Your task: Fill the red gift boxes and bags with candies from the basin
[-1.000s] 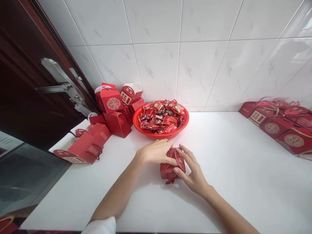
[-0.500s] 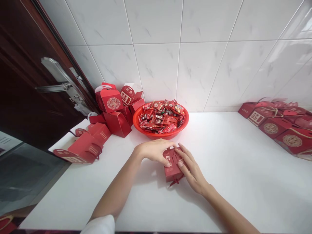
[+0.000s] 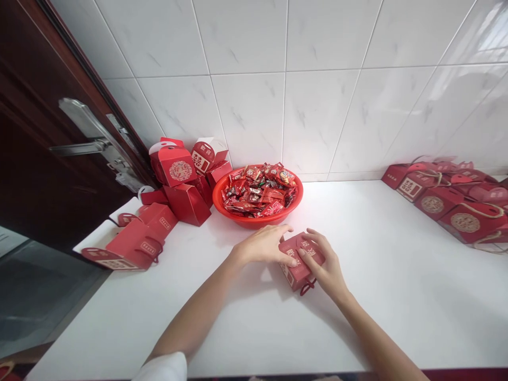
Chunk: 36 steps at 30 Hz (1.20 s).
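Note:
A small red gift box (image 3: 296, 272) with gold lettering and a dark red cord handle lies on the white table, its flaps folded over on top. My left hand (image 3: 265, 246) grips it from the left, thumb pressing on the top and fingers curving behind the far edge. From the right, my right hand (image 3: 327, 267) holds the same box, its thumb on the top flap and its fingers over the right side. Just beyond the hands stands a red plastic basin (image 3: 254, 221) heaped with red-wrapped sweets (image 3: 257, 193).
Open red boxes (image 3: 130, 241) lie at the left, and more boxes (image 3: 186, 203) are stacked behind them. Closed boxes with cords (image 3: 452, 203) stand in rows at the right. A tiled wall (image 3: 246, 111) backs the table; a dark door (image 3: 35, 132) is at the left.
The box has turned slightly and shifted a little right in view, with both hands moving along. Its flap tops now lie closer together, and the left thumb presses nearer the middle.

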Motion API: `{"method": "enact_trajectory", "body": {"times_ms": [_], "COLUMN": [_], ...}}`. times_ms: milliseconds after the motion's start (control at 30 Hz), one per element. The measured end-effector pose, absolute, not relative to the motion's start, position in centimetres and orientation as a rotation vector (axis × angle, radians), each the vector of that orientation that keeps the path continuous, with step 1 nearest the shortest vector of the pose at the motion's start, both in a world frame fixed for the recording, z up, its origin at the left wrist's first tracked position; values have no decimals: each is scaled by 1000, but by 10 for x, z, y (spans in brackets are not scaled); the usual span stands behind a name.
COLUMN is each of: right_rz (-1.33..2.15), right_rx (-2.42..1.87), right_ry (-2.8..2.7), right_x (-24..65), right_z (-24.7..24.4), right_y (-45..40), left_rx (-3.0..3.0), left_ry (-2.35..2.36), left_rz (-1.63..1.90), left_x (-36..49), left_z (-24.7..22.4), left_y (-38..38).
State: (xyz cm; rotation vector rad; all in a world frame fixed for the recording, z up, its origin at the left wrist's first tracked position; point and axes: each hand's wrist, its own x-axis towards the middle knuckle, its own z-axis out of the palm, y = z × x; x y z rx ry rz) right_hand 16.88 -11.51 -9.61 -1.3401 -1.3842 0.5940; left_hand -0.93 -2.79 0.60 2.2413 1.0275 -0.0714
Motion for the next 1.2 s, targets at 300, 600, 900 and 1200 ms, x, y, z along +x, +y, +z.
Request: {"method": "enact_trajectory", "body": {"times_ms": [300, 600, 900, 1200], "right_rz": [787, 1002, 1066, 1120], "right_rx": [-1261, -1222, -1222, -1218], "right_ry": [-1323, -1285, -1267, -1244], "right_x": [176, 183, 183, 184], "right_z": [-93, -83, -82, -83], "right_y": [-112, -115, -115, -116], "left_rx": [1895, 1791, 1722, 1776], "left_ry": [824, 751, 814, 808], "left_rz": [85, -115, -45, -223], "left_x": [-7, -14, -21, -8], "left_z": [-31, -28, -30, -34], "left_y": [-2, 6, 12, 5]}}
